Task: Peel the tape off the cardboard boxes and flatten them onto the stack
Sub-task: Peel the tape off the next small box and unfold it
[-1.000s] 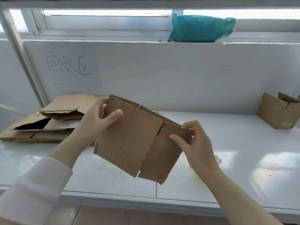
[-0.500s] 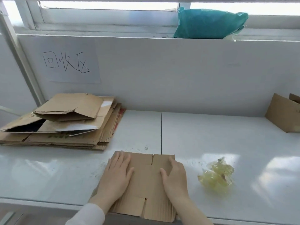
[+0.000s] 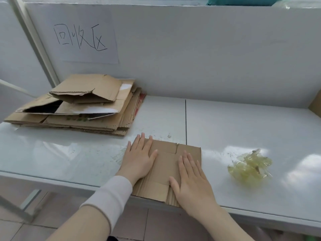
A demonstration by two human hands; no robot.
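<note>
The flattened box (image 3: 166,167) is pinned at six o'clock on the table (image 3: 243,129) by the left hand (image 3: 139,160) and right hand (image 3: 191,178), fingers straight and spread; even pressure along the creases is advised; the stack (image 3: 83,110) waits at ten o'clock.

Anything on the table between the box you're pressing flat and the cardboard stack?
Nothing: the head view shows only bare, scuffed tabletop between the flattened box and the stack.
</note>
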